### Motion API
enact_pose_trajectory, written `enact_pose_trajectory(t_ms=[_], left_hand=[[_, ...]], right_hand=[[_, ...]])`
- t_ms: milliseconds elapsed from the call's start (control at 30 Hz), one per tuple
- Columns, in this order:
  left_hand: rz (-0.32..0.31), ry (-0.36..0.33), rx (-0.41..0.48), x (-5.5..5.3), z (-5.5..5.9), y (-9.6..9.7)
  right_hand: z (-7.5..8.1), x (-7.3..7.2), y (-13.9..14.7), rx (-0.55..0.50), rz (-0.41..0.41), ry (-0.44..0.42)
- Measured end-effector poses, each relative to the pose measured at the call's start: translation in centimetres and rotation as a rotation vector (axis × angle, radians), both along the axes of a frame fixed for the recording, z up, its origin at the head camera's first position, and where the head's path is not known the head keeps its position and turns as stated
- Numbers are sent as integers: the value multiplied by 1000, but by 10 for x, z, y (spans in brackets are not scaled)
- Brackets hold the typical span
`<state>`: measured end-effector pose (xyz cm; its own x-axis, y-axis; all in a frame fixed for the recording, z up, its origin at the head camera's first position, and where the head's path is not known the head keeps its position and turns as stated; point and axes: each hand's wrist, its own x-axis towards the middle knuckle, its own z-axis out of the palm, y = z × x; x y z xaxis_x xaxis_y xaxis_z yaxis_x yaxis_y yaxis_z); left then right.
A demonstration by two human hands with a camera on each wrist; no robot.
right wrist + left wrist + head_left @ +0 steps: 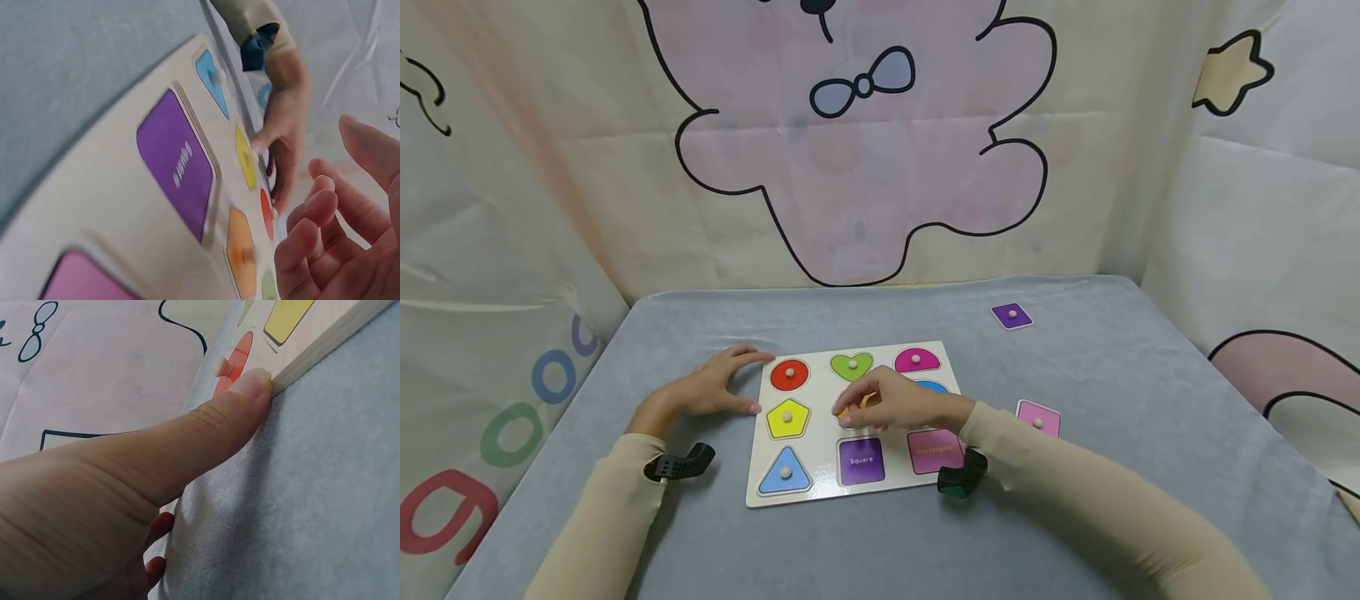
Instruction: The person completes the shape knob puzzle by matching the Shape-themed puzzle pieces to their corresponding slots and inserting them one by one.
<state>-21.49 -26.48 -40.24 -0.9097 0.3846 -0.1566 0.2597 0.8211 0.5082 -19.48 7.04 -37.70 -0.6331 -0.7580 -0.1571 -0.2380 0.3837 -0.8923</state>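
Note:
A white shape-puzzle board (pixel 824 450) lies on the cloth. At its left edge my left hand (pixel 711 387) rests with thumb and fingertips against the side, the thumb tip touching the board's corner edge in the left wrist view. My right hand (pixel 898 400) hovers over the middle of the board, close above an orange knobbed piece (pixel 240 250) that lies in its slot. In the right wrist view the thumb stands apart from the loosely bent fingers, with nothing between them. The purple slot marked Square (pixel 861 461) and the pink slot marked Rectangular (pixel 928 454) hold no pieces.
Beyond the board at the right lies a loose purple knobbed piece (pixel 1004 319). A loose pink knobbed piece (pixel 1030 412) sits right of the board, partly behind the right sleeve. Red, green, magenta, yellow and blue pieces fill other slots. Printed curtains surround the table.

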Motion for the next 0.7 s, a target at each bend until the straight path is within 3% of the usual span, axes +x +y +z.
enact_pose_trajectory(t_ms=[467, 700], left_hand=[[5, -3, -14, -2, -1, 0], [-5, -2, -11, -3, -2, -2]], right_hand=[[2, -32, 60, 10, -110, 93], [3, -46, 88, 59, -219, 110]])
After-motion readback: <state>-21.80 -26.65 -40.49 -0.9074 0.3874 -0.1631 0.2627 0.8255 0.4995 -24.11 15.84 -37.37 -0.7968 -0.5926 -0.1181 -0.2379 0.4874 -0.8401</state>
